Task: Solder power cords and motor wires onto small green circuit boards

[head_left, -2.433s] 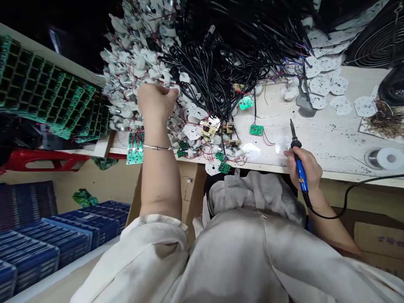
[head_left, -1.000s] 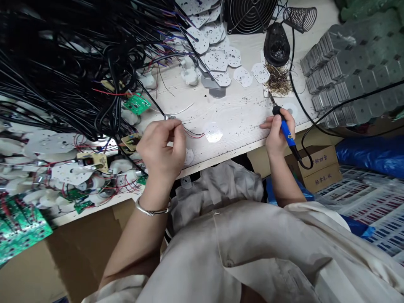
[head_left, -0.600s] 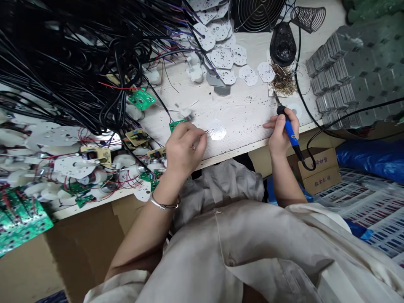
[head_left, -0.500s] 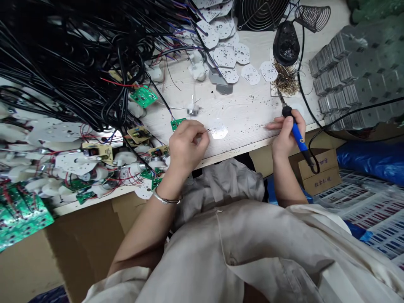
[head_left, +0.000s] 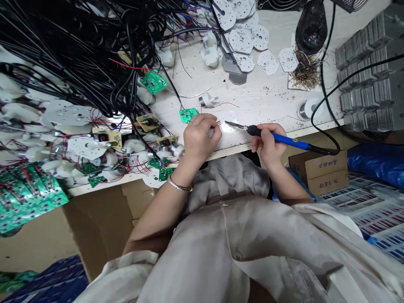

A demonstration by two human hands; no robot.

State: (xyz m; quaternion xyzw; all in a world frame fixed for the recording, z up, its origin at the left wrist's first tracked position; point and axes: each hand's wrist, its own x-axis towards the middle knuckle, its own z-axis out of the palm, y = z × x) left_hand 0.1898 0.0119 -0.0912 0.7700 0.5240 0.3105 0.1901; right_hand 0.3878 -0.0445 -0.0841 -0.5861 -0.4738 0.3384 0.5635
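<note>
My right hand (head_left: 270, 143) grips a soldering iron (head_left: 284, 139) with a blue handle. The iron points left, its tip over a small white octagonal plate (head_left: 229, 125) on the bench. My left hand (head_left: 203, 136) is closed in a pinch at the plate's left side, with thin wire ends (head_left: 219, 122) showing at its fingertips. Just behind that hand lies a green circuit board (head_left: 188, 115) joined to a black cable, partly covered by the fingers. A small white motor-like part (head_left: 207, 99) with a shaft and thin wires lies beyond the plate.
Black cables (head_left: 78, 54) heap at the back left, above circuit boards and white parts. White perforated plates (head_left: 241, 40) pile at the back. At the right are a solder spool (head_left: 307, 109), a soldering iron stand (head_left: 312, 27) and stacked metal plates (head_left: 362, 84). The iron's cord loops rightward.
My right hand has brought the soldering iron left, from the debris-covered pad to the white plate. My left hand stays pinched by the plate. The whole view has shifted somewhat.
</note>
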